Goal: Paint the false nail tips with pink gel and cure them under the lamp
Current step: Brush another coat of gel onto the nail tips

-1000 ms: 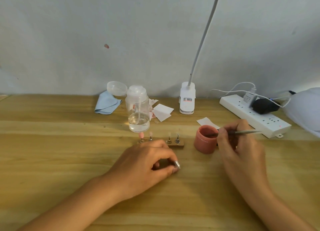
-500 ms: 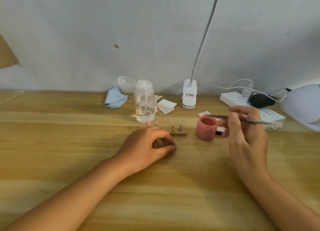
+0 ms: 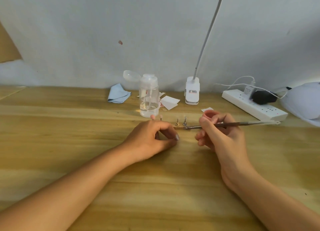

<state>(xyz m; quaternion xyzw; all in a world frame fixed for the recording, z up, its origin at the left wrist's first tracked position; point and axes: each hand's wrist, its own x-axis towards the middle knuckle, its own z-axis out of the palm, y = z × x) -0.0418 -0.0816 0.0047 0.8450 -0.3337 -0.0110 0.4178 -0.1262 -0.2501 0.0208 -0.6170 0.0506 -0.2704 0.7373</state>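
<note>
Several false nail tips stand on small pegs in a row: two pink ones [image 3: 152, 116] at the left, two clear ones [image 3: 184, 118] at the right. My left hand [image 3: 152, 137] curls over the left end of their stand and holds it; the stand's base is mostly hidden. My right hand [image 3: 221, 137] pinches a thin brush [image 3: 242, 123] that lies level, its tip just below the clear tips. The pink gel pot [image 3: 209, 113] peeks out behind my right fingers. The white dome curing lamp [image 3: 303, 102] sits at the right edge.
A clear pump bottle [image 3: 149, 95] stands just behind the tips. A blue cloth [image 3: 118, 94], white paper wipes [image 3: 169, 101], a clip desk lamp [image 3: 192, 92] and a white power strip [image 3: 254, 107] with plugs line the back by the wall.
My right hand lifted the brush out of the pink pot and swung it left, so its tip now lies by the clear nail tips. My left hand stayed on the stand.
</note>
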